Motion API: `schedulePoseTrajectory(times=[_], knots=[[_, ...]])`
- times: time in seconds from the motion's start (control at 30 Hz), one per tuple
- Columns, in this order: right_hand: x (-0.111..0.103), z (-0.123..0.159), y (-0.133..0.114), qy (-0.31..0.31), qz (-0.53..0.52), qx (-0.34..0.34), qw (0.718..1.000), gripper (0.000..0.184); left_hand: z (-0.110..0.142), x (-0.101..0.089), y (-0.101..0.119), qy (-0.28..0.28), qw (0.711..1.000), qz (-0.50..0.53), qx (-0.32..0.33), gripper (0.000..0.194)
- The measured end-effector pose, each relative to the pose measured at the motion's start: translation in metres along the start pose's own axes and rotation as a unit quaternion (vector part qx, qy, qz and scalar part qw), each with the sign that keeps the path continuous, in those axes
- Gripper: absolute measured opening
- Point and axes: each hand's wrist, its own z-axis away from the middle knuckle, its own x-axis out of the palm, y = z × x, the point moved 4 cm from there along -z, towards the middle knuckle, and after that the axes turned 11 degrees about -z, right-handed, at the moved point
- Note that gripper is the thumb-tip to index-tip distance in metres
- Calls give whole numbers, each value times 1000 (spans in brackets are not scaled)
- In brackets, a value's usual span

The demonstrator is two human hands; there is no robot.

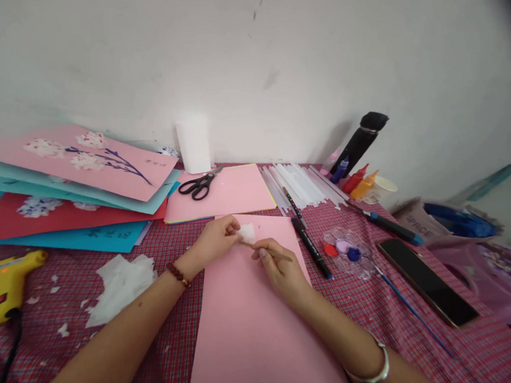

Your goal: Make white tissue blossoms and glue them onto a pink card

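A large pink sheet of paper (250, 324) lies lengthwise in front of me. Near its far end, my left hand (217, 241) pinches the edge of a small piece of white tissue paper (247, 233). My right hand (285, 273) is closed around a thin brown wooden stick (280, 255). The stick slants across the pink sheet, its far tip close to my left fingertips and the tissue. Whether the tip touches the tissue is too small to tell.
Left are a yellow glue gun (6, 284), tissue sheets (122, 285) and stacked flower pictures (112, 163). Black scissors (198, 185) lie beyond the sheet. Right are a black marker (312, 249), clear glue sticks (300, 184), a paint palette (345, 267) and a phone (427, 280).
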Motion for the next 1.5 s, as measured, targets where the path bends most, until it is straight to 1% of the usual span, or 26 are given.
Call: schedulePoseTrajectory(times=[0.13,0.2,0.3,0.37,0.47,0.57,0.63,0.73,0.9,1.0,1.13,1.23,1.33,1.5], knots=[[-1,1,-3,11,-13,-1,1000,18,-2,1,-4,-13,999,34,9,12],[-1,2,-3,21,-29,-1,999,18,-2,1,-4,-38,996,72,21,12],[-2,3,-2,35,-55,-2,998,18,0,-3,0,-92,987,128,37,13],[-4,4,-1,55,-75,-6,996,18,3,-11,3,-129,979,153,40,15],[-7,4,1,82,-99,-10,992,17,10,-31,8,-179,968,171,39,19],[-7,3,1,82,-119,0,989,18,16,-52,11,-223,962,150,40,17],[-6,2,1,76,-129,7,989,18,18,-59,11,-239,962,128,40,14],[-6,2,0,71,-133,9,989,17,15,-55,12,-225,968,106,45,13],[-6,3,1,82,-140,2,987,17,8,-31,16,-186,979,65,52,17],[-6,5,-4,85,-137,-9,987,17,4,-23,15,-151,987,35,47,18],[-1,7,-13,45,-119,-18,992,17,0,-20,9,-121,991,27,48,18],[4,6,-13,14,-73,-3,997,17,-1,-18,7,-111,992,34,52,16],[6,3,-7,3,-25,4,1000,18,-1,-17,6,-105,992,39,54,14],[9,1,-4,-5,17,-9,1000,18,0,-16,7,-105,991,57,60,11]])
